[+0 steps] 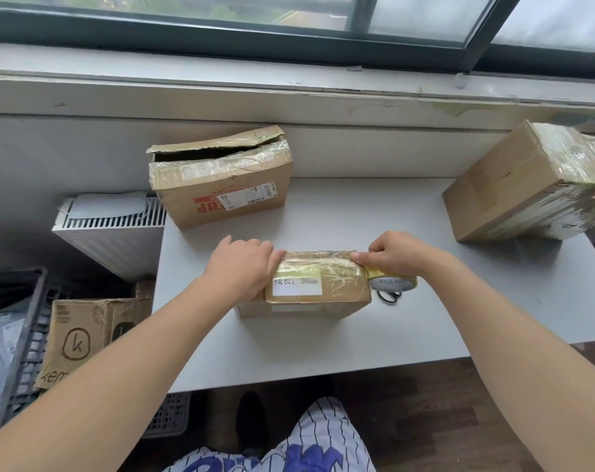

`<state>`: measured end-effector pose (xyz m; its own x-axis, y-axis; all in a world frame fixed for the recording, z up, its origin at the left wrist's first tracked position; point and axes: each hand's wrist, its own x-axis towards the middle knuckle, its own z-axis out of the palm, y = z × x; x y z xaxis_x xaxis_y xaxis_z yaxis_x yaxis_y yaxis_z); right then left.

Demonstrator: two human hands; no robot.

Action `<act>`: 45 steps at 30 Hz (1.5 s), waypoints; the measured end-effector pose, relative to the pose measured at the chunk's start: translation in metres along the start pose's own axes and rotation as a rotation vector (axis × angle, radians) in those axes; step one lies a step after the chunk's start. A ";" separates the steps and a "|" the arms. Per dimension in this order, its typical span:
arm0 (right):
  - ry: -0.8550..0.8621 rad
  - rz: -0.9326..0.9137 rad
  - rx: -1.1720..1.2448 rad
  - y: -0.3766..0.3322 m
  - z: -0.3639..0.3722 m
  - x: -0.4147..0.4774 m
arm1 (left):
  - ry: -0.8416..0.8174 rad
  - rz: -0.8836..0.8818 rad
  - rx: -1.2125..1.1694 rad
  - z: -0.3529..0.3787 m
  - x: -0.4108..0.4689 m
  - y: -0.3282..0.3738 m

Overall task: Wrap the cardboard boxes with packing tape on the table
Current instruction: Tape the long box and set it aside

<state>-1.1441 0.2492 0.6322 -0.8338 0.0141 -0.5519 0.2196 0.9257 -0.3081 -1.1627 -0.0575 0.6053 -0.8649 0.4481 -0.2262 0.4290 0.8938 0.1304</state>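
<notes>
A small flat cardboard box (318,284) with a white label lies near the middle of the grey table (323,345), its top shiny with clear tape. My left hand (243,267) rests flat on the box's left end, fingers pressing the taped top. My right hand (396,255) grips a roll of packing tape (393,284) at the box's right edge, thumb on the tape strip where it meets the box. A larger box (221,185) with a torn open flap stands behind. A big taped box (531,185) sits at the right.
Black scissors (389,297) lie on the table just below the tape roll. A white radiator (112,223) stands left of the table. On the floor at left are a dark crate (20,335) and a printed cardboard box (85,338). A window sill runs behind.
</notes>
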 end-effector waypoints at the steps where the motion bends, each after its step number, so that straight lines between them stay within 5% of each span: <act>1: 0.004 -0.001 0.003 0.000 0.001 -0.001 | 0.000 0.030 0.032 0.000 0.005 0.006; 13: 0.011 -0.007 0.058 0.004 0.007 -0.005 | -0.075 -0.043 -0.081 0.000 0.027 0.030; 24: 0.022 0.001 0.153 0.010 0.014 -0.011 | -0.308 0.039 -0.337 -0.013 0.047 0.003; 27: 0.019 0.009 0.153 0.009 0.013 -0.009 | -0.370 0.068 -0.238 -0.024 0.050 0.006; 32: 0.002 0.016 0.129 0.007 0.013 -0.008 | -0.247 0.183 -0.083 -0.021 0.045 0.072; 37: 0.048 0.030 0.178 0.013 0.024 -0.011 | 0.086 0.211 0.087 0.022 0.023 0.096; 45: 0.060 0.019 0.198 0.011 0.024 -0.014 | -0.012 0.302 0.084 0.021 0.009 0.112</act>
<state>-1.1179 0.2498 0.6182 -0.8559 0.0590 -0.5138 0.3262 0.8325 -0.4479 -1.1170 0.0465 0.5978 -0.6923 0.6932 -0.2004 0.6864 0.7183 0.1134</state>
